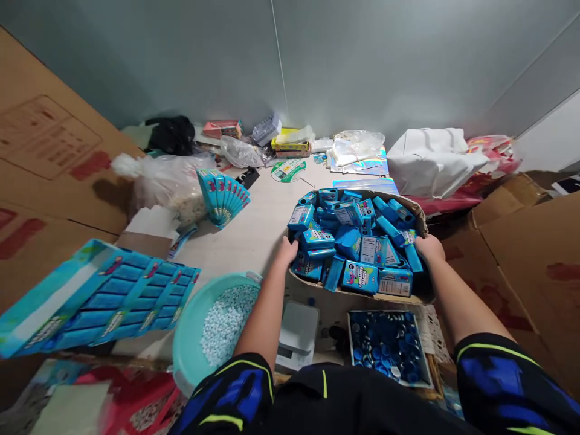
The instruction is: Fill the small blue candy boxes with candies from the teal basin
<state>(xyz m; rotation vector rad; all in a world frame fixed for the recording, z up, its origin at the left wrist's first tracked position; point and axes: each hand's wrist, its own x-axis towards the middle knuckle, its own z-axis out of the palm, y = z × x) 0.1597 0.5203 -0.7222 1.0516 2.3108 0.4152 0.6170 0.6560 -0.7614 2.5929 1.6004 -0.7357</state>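
A cardboard box (420, 219) full of small blue candy packs (360, 276) is held between my two hands at the front right of the table. The packs lie jumbled at all angles. My left hand (288, 251) grips the box's left edge, with the fingers partly hidden. On the opposite side, my right hand (429, 249) is closed around the right rim. Below the box sit a tray of blue caps (385, 347) and a white scale (299, 329). A turquoise basin (188, 329) of small pale pellets (229, 320) stands by my left forearm.
At left, a display carton (99, 296) holds rows of blue packs. A fan of blue packs (222, 196) stands behind it. Plastic bags (170, 181) and small boxes (290, 144) line the wall. Large cardboard cartons (58, 139) rise at left, others (530, 254) at right.
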